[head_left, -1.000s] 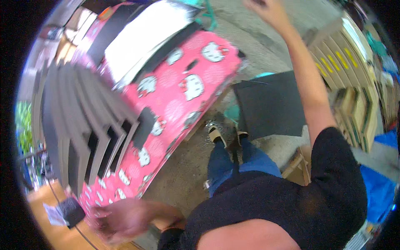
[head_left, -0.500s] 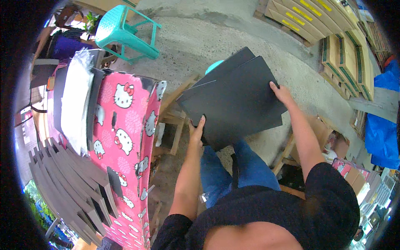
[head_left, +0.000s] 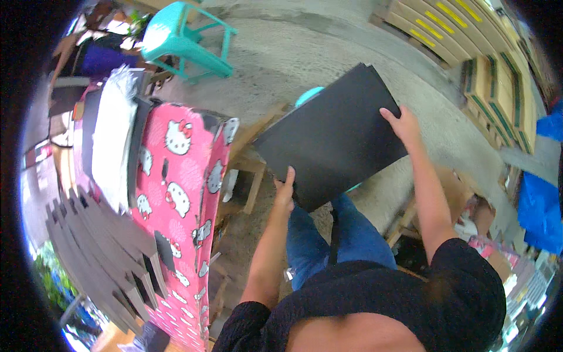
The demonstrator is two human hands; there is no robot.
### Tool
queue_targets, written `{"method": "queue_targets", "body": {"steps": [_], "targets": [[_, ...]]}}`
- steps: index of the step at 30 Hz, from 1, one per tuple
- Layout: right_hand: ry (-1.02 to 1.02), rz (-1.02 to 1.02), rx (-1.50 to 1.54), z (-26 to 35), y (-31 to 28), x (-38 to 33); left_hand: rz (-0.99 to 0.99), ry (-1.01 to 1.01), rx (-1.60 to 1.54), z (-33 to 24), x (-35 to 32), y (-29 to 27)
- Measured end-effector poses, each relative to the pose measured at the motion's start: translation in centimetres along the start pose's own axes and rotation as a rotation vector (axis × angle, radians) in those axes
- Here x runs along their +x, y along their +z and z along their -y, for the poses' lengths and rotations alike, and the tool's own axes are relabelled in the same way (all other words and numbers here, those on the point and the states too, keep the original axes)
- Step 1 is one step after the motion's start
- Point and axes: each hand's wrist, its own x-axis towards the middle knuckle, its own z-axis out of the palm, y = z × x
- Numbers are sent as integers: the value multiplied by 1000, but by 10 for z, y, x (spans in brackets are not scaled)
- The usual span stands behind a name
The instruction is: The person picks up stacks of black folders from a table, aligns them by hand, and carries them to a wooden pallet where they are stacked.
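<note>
Black boards [head_left: 340, 135], fanned apart half a second ago, now lie almost flush, held toward 2 o'clock of centre. The left hand [head_left: 285, 190] clamps its fingers on their 7 o'clock side, the right hand [head_left: 406, 127] on their 3 o'clock edge.

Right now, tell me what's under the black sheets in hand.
A turquoise object peeks out past the upper-left edge of the black sheets; whatever lies directly beneath them is covered.
</note>
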Motion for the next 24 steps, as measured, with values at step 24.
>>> {"method": "queue_targets", "body": {"steps": [24], "targets": [[-448, 867, 887, 497, 189, 13, -1177, 882, 1438, -302, -134, -174]]}}
